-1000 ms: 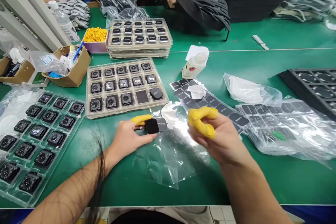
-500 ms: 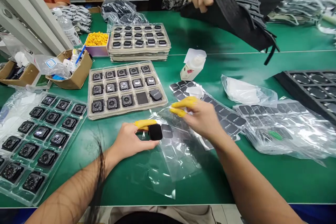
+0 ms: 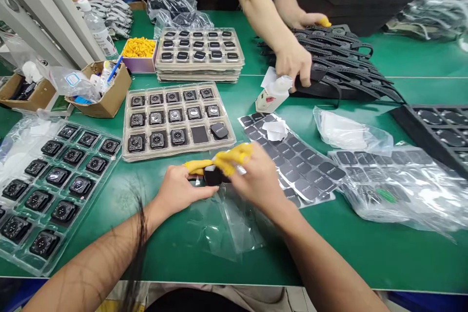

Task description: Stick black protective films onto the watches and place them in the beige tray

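Note:
Between its thumb and yellow-cotted fingers, my left hand (image 3: 179, 186) grips a black square smartwatch body (image 3: 212, 177), dark screen toward me. My right hand (image 3: 259, 178), also in yellow finger cots (image 3: 232, 157), is pinched closed at the watch's upper right edge; what its fingertips hold is hidden. Clear plastic film (image 3: 234, 231) lies on the table beneath both hands. Just behind them is a beige tray (image 3: 126, 124) of watch bodies, with one bare compartment (image 3: 199, 134) beside a watch with a printed cover (image 3: 219, 130). Sheets of dark square stickers (image 3: 307, 168) lie to the right.
A clear tray (image 3: 78, 222) of watches is at left. Behind stand stacked trays (image 3: 199, 77), a box of yellow finger cots (image 3: 139, 64), a cardboard box (image 3: 109, 100) and a white bottle (image 3: 272, 97). A co-worker's hand (image 3: 294, 63) reaches near the bottle beside black straps (image 3: 336, 53).
My right hand has moved left from above the film onto the watch. The co-worker's black bundle has come down onto the table behind the bottle.

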Demonstrator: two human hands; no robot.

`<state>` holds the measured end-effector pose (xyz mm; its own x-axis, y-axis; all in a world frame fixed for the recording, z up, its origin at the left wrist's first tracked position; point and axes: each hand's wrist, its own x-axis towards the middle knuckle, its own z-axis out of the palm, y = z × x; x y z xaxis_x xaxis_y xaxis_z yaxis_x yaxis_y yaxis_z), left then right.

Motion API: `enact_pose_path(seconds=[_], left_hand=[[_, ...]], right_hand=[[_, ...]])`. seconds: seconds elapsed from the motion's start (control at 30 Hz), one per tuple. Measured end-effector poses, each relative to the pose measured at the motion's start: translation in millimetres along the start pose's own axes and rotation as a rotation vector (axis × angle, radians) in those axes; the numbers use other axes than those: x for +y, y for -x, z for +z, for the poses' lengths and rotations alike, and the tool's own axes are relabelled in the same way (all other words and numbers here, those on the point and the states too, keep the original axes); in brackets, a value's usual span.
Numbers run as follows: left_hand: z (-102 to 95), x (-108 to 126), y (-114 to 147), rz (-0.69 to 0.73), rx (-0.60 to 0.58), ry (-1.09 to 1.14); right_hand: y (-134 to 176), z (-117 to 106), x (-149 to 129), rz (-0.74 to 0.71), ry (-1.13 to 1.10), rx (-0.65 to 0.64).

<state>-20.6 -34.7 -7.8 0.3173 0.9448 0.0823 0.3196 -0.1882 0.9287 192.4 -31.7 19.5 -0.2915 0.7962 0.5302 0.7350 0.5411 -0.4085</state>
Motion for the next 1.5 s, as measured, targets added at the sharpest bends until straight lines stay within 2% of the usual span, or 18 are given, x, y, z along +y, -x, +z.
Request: enact_pose_path(seconds=[0.07, 0.1, 0.17, 0.23, 0.33, 0.43, 0.57, 0.7, 0.87, 0.97, 1.07, 1.13, 1.2, 1.27, 1.3, 1.4, 1.5], left_hand=[[0.6, -0.3, 0.3, 0.041, 0.047, -0.032], [0.8, -0.1, 0.6, 0.098, 0.073, -0.076], [0.7, 1.2, 0.9, 0.265, 0.124, -0.162], [0.1, 2.9, 0.8, 0.428, 0.155, -0.192], [-1.9, 4.5, 0.1, 0.526, 0.184, -0.198], [-3.9, 4.8, -0.2, 0.516, 0.204, -0.208], [-4.5, 4.8, 0.7, 0.447, 0.225, -0.196], [-3.4, 7.2, 1.1, 0.281, 0.233, -0.153], [-3.7, 13.0, 0.3, 0.095, 0.229, -0.067], [-4.1, 15.3, -1.0, -0.024, 0.179, 0.113], [-4.1, 15.4, -2.3, -0.138, 0.154, 0.295], [-3.8, 13.9, -2.7, -0.169, 0.149, 0.31], [-3.0, 11.3, -2.7, -0.167, 0.134, 0.247], [-1.8, 8.4, -2.4, -0.146, 0.105, 0.168], [-1.1, 7.1, -2.3, -0.128, 0.087, 0.136], [0.6, 4.8, -1.7, -0.061, 0.027, 0.059], [1.1, 4.9, -1.3, 0.024, 0.021, -0.041]], right_hand=[[-0.8, -8.6, 8.5, 0.083, 0.106, 0.061], [0.2, -13.1, 11.9, 0.093, 0.084, 0.04], [4.2, -19.2, 15.6, 0.102, -0.057, -0.077], [8.7, -19.6, 15.9, 0.183, -0.194, -0.179], [11.6, -13.5, 15.3, 0.373, -0.33, -0.203], [10.4, -7.7, 16.1, 0.478, -0.462, -0.19], [8.6, -3.8, 15.6, 0.579, -0.568, -0.069], [7.9, -2.1, 13.4, 0.629, -0.584, -0.01], [9.0, 3.7, 14.4, 0.643, -0.597, -0.011], [9.8, 8.9, 14.4, 0.613, -0.609, 0.029], [8.9, 5.0, 14.8, 0.453, -0.56, 0.091], [7.4, -5.8, 16.3, 0.347, -0.588, 0.127], [5.9, -19.9, 17.3, 0.334, -0.787, 0.208], [4.8, -30.1, 14.6, 0.401, -1.023, 0.255], [4.3, -31.8, 11.2, 0.462, -1.082, 0.232], [3.7, -20.8, -4.7, 0.71, -1.035, 0.033], [4.3, 0.8, -18.0, 0.883, -0.983, -0.057]])
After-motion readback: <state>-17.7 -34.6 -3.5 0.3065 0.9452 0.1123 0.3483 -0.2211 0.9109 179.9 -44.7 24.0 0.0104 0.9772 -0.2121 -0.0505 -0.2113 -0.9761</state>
